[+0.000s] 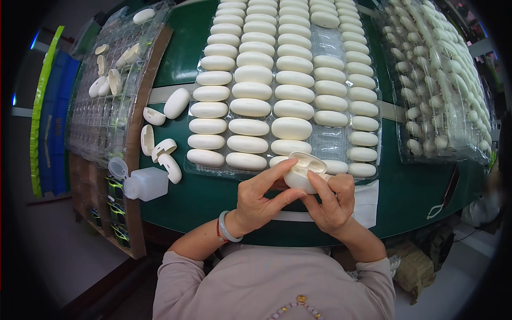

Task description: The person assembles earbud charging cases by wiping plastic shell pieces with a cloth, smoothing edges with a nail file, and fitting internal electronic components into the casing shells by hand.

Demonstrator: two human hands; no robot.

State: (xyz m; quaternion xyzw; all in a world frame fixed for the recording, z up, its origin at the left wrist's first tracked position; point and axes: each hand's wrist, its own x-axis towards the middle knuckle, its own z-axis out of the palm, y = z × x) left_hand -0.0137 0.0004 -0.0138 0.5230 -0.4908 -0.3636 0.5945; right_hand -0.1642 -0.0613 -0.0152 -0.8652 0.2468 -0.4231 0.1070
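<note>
Between both hands I hold a white earbud charging case (302, 182) with its lid raised and the hollows inside showing. My left hand (258, 194) grips its left side with thumb and fingers. On the right side, my right hand (332, 200) pinches it, one fingertip at the front rim of the opening. Just beyond the hands lies a clear plastic tray (326, 140) filled with columns of closed white cases (292, 127); a few of its slots hold none.
Loose white case parts (148, 140) and a translucent bottle (146, 184) with its cap flipped up lie left on the green table (176, 210). Stacked clear trays (114, 88) stand far left, beside a blue crate (58, 122). Another pile of filled trays (434, 85) rises at right.
</note>
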